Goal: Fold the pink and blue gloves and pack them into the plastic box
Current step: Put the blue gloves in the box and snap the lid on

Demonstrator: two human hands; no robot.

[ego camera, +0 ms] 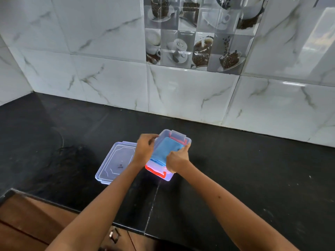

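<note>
While the clear rectangular plastic box [178, 137] sits at frame centre, we press the folded blue glove [167, 149] inside, left hand [145, 149] and right hand [176, 160] both gripping its edges.

1 box [188, 140], 1 lid [116, 160], 1 blue glove [167, 148], 2 hands [145, 149].

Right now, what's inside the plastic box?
The folded blue glove lies in the plastic box, with both hands on it. Anything beneath it, including a pink glove, is covered.
</note>
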